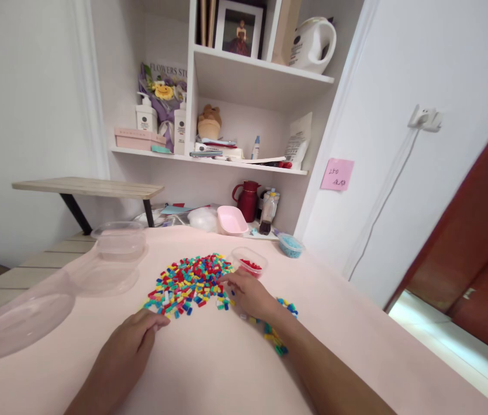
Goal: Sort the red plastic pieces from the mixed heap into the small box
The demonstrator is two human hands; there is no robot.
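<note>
A pile of small plastic bricks (192, 282) in red, yellow, blue, green and white lies on the pink tabletop. At the pile's right edge is my right hand (250, 295), its fingers stretched out and slightly apart over the bricks. Just behind it stands a clear plastic tub (237, 253) holding red bricks (251, 265). My left hand (134, 340) rests at the pile's near left edge with curled fingers and the thumb against them; whatever may be between them is hidden. Under and beside my right forearm lies a second scatter of bricks (275, 340), mostly blue, green and yellow, partly covered.
Clear empty tubs (120, 245) and a clear lid (23, 320) line the left side. A lidded tub of blue pieces (291, 246) sits at the back right. Behind the table are a pink basin (232, 221), a red jug (248, 202) and a bottle (267, 214).
</note>
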